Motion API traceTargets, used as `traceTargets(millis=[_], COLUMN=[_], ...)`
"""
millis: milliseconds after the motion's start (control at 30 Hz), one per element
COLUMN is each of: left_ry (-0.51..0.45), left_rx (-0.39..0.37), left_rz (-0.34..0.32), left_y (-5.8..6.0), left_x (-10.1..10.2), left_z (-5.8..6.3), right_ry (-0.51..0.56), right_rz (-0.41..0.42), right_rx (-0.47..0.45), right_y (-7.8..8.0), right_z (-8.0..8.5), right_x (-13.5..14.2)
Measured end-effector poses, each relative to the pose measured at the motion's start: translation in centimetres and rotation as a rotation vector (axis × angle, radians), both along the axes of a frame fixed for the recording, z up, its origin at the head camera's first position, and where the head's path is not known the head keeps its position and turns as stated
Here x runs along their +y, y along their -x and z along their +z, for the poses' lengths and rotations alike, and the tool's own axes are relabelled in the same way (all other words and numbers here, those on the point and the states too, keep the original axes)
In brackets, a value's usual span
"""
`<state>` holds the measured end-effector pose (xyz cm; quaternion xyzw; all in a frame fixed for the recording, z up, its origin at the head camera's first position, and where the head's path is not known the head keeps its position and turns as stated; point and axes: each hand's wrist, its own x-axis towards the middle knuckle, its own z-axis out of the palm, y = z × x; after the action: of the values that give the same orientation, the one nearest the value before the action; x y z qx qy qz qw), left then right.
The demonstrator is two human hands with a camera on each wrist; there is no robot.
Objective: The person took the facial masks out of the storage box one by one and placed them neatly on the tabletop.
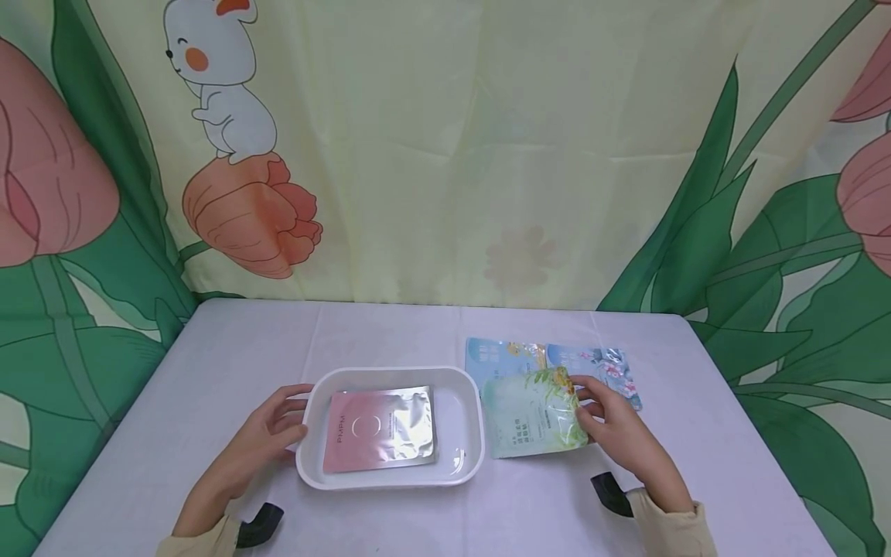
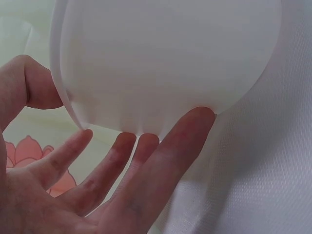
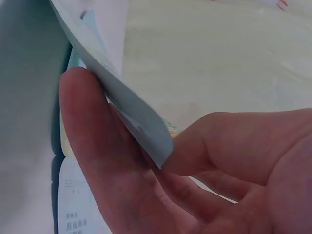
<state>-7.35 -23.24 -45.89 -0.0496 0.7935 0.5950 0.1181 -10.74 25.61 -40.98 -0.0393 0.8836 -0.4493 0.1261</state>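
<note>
The left hand (image 1: 273, 425) is at the left end of a white plastic tray (image 1: 459, 472); in the left wrist view its fingertips touch the outer wall and the thumb meets the rim. A pink-and-silver face mask packet (image 1: 379, 429) lies flat in the tray. To the tray's right, the right hand (image 1: 616, 425) pinches the right edge of a light green face mask packet (image 1: 532, 418) with a leaf print. The right wrist view shows this packet tilted, its edge (image 3: 141, 117) between thumb and fingers.
Behind the green packet lie two blue packets, one with a yellow print (image 1: 504, 356) and one with pink flowers (image 1: 605, 367). A white cloth (image 1: 390, 526) covers the table. A printed curtain (image 1: 431, 155) hangs along its back edge.
</note>
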Motion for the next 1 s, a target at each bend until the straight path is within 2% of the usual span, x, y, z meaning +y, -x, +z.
traceTargets(millis=[533, 733, 1000], left_ry=[-0.013, -0.011, -0.014], left_rx=[0.018, 0.025, 0.026], left_rz=[-0.013, -0.019, -0.019], left_y=[0.0, 0.0, -0.1], left_x=[-0.1, -0.1, -0.2], left_z=[-0.1, -0.2, -0.2], right_ry=[-0.062, -0.079, -0.066], right_rz=[0.015, 0.047, 0.058], right_rx=[-0.032, -0.013, -0.023], right_y=[0.4, 0.6, 0.6], right_z=[-1.4, -2.2, -3.0], right_x=[-0.4, -0.3, -1.0])
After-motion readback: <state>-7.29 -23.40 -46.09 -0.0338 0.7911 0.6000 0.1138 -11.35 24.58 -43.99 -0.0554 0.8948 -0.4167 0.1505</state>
